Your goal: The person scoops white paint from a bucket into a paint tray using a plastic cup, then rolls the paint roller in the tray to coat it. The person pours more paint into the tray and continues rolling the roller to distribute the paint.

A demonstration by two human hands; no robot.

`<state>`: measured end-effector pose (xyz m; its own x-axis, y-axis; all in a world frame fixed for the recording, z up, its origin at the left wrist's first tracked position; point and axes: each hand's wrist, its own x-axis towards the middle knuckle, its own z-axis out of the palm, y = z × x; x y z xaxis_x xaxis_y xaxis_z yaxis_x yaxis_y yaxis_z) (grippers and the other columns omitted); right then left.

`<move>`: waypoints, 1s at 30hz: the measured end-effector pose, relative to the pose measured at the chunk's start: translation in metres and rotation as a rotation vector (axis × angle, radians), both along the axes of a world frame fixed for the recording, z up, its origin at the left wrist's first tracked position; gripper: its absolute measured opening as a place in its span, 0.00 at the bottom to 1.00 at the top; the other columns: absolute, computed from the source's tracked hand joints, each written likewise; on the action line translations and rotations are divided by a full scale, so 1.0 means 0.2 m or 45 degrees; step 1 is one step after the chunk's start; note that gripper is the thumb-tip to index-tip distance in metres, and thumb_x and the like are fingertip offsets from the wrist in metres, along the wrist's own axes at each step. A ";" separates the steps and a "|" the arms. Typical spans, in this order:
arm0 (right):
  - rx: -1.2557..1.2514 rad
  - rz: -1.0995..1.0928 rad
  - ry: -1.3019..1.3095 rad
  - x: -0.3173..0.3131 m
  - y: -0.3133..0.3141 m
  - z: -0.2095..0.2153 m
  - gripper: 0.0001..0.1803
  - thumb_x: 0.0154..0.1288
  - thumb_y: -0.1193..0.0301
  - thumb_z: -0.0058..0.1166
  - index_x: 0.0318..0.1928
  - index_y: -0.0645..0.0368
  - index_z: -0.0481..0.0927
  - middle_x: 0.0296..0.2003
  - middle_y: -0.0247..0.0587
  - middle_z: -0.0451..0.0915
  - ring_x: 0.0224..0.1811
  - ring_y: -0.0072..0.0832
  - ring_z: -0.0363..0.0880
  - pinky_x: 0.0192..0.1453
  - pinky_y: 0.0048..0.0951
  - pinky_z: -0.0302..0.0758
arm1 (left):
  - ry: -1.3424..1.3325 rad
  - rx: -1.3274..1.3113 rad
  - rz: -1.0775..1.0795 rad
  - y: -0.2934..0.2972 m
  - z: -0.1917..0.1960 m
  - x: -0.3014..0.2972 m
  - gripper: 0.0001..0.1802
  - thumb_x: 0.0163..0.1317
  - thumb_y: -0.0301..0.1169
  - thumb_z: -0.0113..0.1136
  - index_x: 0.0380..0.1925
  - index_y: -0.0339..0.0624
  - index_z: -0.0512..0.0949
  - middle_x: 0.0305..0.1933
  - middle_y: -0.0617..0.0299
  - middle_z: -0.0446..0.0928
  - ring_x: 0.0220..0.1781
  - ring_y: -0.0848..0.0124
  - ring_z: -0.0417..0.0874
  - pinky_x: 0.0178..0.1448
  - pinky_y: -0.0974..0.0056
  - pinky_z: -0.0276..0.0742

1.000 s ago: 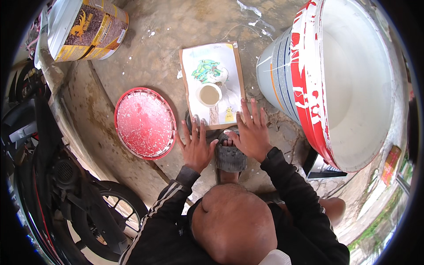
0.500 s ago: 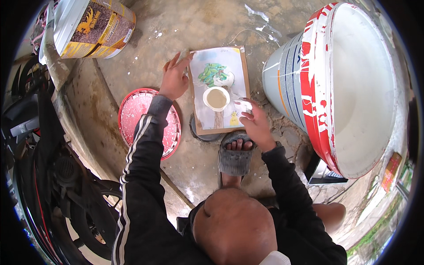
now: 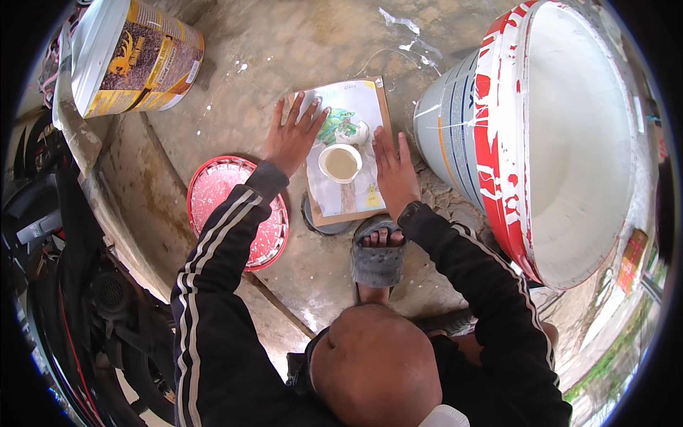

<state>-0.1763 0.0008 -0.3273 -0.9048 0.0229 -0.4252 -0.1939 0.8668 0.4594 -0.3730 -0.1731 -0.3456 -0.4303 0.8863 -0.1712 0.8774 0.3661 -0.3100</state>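
Cardboard sheet (image 3: 340,153) with a coloured paper picture on it lies flat on the concrete floor (image 3: 284,64), just in front of your sandalled foot (image 3: 377,257), and both of your hands rest on it. In the head view, your left hand (image 3: 292,136) presses on the upper left corner with the fingers (image 3: 307,117) spread apart and flat, clamped on nothing; your right hand (image 3: 393,171) lies along the right edge, its fingers straight and close together, also gripping nothing. Between the two hands a small white cup (image 3: 341,163) with pale liquid stands on the sheet, and I think this is your main risk: if you slide or lift the cardboard while the cup is on it, the cup can tip and the liquid will run over the picture. Your right wrist is very near to the cup, so a quick turn of this hand could also knock it. A dark round lid (image 3: 324,220) seems to lie partly under the lower edge, so the sheet may not sit level and can rock when you press one side only. The big white and red bucket (image 3: 541,135) stands close on the right, near your right hand, and the red lid (image 3: 235,213) lies just under your left sleeve; the sleeve could drag over it and take wet paint, if it is wet, which I cannot tell.
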 end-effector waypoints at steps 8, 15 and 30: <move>-0.244 -0.155 0.247 0.08 0.03 -0.15 0.30 0.76 0.69 0.46 0.77 0.52 0.68 0.82 0.41 0.57 0.87 0.45 0.40 0.86 0.58 0.42 | -0.046 0.047 0.036 -0.02 0.00 0.04 0.36 0.71 0.32 0.53 0.79 0.62 0.61 0.82 0.62 0.62 0.88 0.56 0.51 0.86 0.34 0.39; -0.999 -0.279 0.540 0.17 0.15 -0.17 0.30 0.70 0.76 0.47 0.73 0.57 0.71 0.77 0.44 0.63 0.85 0.51 0.47 0.84 0.54 0.53 | -0.357 0.160 0.106 -0.07 0.01 0.03 0.44 0.63 0.25 0.60 0.78 0.73 0.63 0.84 0.60 0.58 0.89 0.56 0.44 0.80 0.24 0.36; -1.300 -0.832 0.812 0.13 0.01 -0.31 0.16 0.78 0.69 0.49 0.57 0.64 0.83 0.75 0.52 0.65 0.79 0.49 0.62 0.82 0.45 0.60 | -0.456 0.121 0.251 -0.02 0.01 -0.06 0.41 0.59 0.19 0.57 0.72 0.70 0.75 0.83 0.51 0.58 0.89 0.45 0.39 0.82 0.28 0.29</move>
